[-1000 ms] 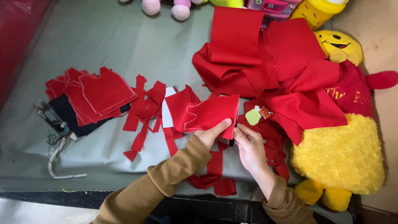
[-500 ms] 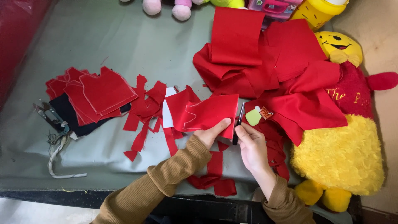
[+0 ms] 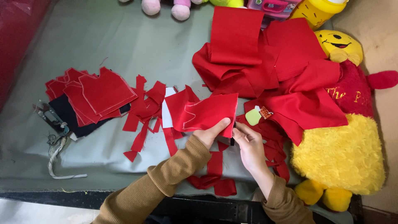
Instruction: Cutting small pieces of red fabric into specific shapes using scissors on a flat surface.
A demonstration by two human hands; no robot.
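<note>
- A small label [image 3: 265,112], red and white, lies just right of the hands, touching a pale green tag [image 3: 252,117].
- A pink toy package [image 3: 275,7] sits at the far edge.

Red fabric piece [image 3: 209,113] with white stitching, red scraps [image 3: 143,120], grey-green surface [image 3: 103,37], yellow plush toy [image 3: 342,159], olive-brown sleeves [image 3: 166,182].

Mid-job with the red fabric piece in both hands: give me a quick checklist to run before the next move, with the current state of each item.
1. Left hand grips the red fabric piece at its lower edge: ok.
2. Right hand is at the piece's lower right corner: ok.
3. What the right fingers pinch: small and dark, cannot tell.
4. Piece lies flat enough to work: ok.
5. Red scraps crowd the table beside the piece: not ok.
</note>
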